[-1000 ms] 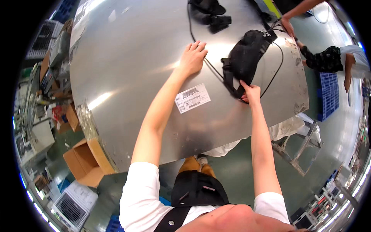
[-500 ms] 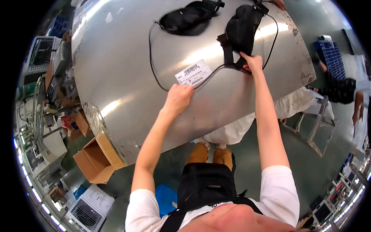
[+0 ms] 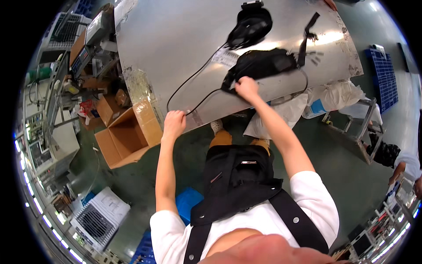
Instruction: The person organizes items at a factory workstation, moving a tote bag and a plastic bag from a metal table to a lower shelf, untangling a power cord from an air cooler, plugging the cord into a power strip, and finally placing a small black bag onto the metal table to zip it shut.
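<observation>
A black cable (image 3: 196,74) loops across the metal tabletop (image 3: 151,53), and my left hand (image 3: 175,123) is closed around it near the table's front-left edge. My right hand (image 3: 248,88) grips the near end of a black padded strap piece (image 3: 268,63), which lies slanted and is partly blurred. Thin black webbing (image 3: 304,44) sticks up from its far right end. Farther back lies a second black padded piece (image 3: 251,27), joined to the cable. A white printed label (image 3: 226,56) rests on the metal, partly covered by the strap piece.
An open cardboard box (image 3: 125,136) stands against the table's left corner. White sacking (image 3: 281,116) hangs below the front edge, near a metal frame stand (image 3: 358,127). Another person's hand (image 3: 330,4) shows at the far edge. A person (image 3: 404,163) is at the right.
My right hand has pulled the strap piece toward me and left, turning it sideways. My left hand has drawn the cable nearer the front edge. The second padded piece has swung right.
</observation>
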The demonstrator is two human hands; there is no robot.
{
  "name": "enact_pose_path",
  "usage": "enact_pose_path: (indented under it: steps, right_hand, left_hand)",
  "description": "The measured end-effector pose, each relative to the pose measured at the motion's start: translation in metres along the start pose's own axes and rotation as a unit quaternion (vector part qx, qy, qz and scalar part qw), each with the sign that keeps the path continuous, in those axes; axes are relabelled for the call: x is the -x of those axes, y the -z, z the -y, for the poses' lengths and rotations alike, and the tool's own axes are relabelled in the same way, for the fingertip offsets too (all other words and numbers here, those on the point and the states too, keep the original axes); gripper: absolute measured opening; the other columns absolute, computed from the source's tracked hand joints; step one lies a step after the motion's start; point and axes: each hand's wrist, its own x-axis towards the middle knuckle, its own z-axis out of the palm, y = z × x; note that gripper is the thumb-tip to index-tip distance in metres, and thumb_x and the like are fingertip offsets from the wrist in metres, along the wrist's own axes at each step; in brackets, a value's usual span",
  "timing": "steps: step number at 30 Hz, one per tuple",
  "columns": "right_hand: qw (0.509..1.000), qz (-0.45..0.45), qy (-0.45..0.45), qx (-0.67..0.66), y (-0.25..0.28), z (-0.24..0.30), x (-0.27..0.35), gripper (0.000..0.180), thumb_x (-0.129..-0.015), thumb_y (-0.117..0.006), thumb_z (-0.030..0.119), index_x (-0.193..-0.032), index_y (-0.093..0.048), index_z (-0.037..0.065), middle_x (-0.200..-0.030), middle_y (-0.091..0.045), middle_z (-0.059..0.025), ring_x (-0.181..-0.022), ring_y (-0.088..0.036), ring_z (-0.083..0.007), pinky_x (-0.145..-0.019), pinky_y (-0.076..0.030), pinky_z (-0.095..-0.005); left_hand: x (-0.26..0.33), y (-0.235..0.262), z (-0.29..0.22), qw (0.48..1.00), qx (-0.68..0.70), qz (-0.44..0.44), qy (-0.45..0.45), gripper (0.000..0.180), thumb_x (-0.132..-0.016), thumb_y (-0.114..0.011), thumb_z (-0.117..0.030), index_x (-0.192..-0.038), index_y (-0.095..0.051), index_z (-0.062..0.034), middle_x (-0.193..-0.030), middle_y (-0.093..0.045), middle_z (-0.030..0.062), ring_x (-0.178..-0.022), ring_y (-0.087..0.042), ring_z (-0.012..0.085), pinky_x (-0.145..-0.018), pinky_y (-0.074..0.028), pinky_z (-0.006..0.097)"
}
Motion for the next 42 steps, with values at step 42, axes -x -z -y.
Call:
enact_pose_path:
  steps: [42]
  right_hand:
    - [0.658, 0.051, -0.265, -0.703, 0.078, -0.089, 0.047, 0.021, -0.077, -0.068, 0.016, -0.088, -0.060, 0.000, -0.072, -0.064, -0.0113, -0.060, -0.063, -0.0166, -0.053, -0.052, -0.0253]
  left_hand:
    - [-0.205, -0.048, -0.165, 0.965, 0.016, 0.144, -0.218, 0.020, -0.072, -0.058, -0.005, -0.090, -0.049, -0.0043, -0.081, -0.055, 0.0123, -0.083, -0.054, 0.0302, -0.072, -0.044, 0.039]
